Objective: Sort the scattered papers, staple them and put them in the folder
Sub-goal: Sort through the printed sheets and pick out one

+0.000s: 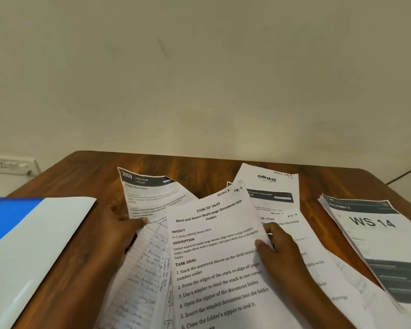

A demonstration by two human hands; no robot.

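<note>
Fingers of the right hand [279, 248] pinch the task sheet [217, 257] at its right edge. The left hand [121, 227] grips fanned papers [150, 198]; its fingers are hidden beneath. The folder [29, 236] lies left, cropped.

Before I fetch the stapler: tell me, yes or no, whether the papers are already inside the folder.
No: the papers lie fanned on the table, and the folder sits apart to their left.

folder [33, 233] cut off left; handwritten sheet [142, 269] too blurred to read.
</note>
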